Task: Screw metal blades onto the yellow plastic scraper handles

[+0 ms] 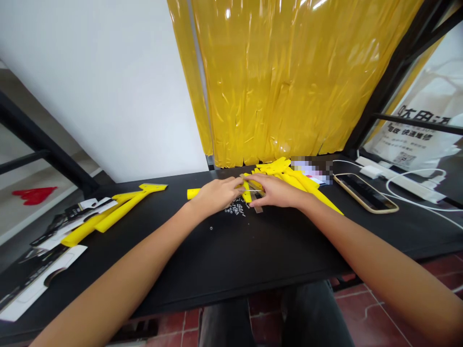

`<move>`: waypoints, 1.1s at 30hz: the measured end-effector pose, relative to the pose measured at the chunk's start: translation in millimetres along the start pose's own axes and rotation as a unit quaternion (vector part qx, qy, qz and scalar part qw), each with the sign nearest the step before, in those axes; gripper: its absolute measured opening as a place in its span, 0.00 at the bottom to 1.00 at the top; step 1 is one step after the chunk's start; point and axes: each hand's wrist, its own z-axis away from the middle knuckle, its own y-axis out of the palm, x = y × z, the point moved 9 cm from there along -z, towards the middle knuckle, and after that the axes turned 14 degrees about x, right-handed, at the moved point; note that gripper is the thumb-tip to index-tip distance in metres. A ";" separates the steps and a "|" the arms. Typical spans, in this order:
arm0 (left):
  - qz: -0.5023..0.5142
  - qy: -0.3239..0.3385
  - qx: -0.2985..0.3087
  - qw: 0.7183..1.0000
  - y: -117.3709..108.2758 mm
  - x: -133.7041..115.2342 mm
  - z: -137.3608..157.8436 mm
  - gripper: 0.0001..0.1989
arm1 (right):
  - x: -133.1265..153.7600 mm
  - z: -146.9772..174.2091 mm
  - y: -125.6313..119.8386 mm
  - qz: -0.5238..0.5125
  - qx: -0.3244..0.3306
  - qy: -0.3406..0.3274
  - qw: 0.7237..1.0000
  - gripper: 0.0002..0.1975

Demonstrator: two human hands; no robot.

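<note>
My left hand [217,193] is closed around a yellow plastic scraper [247,194]. The scraper's handle end sticks out to the left of the hand, and its head lies between my two hands. With fingers bent, my right hand [280,191] pinches at the scraper head, where a thin metal rod [249,190] spans the gap between the hands; its exact kind is unclear. A flat metal strip [258,208] pokes out below the right fingers. Just under the hands, small nuts and screws [235,208] lie scattered on the black table [231,260].
Behind my right hand is a pile of yellow scrapers [307,180]. To the left, two yellow scrapers [121,209] rest on black-and-white cardboard packaging [47,279]. A phone [365,193] and a white power strip [401,180] with cables are at the right. A yellow plastic curtain [289,86] hangs behind.
</note>
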 end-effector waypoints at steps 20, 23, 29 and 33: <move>0.839 -0.318 -0.157 0.413 49.8 57.8 -53.9 0.05 | -33.3 62.0 -107.0 0.043 -0.309 0.191 0.931 0.15; 0.835 -0.347 -0.160 0.396 67.6 47.8 -75.9 0.04 | -55.1 71.9 -112.9 0.044 -0.307 0.228 0.923 0.17; 0.816 -0.405 -0.166 0.377 92.3 48.3 -91.5 0.10 | -61.8 65.1 -105.1 0.060 -0.248 0.246 0.935 0.18; 0.847 -0.364 -0.158 0.353 84.7 44.2 -101.7 0.10 | -69.2 58.1 -90.8 0.108 -0.170 0.298 0.933 0.17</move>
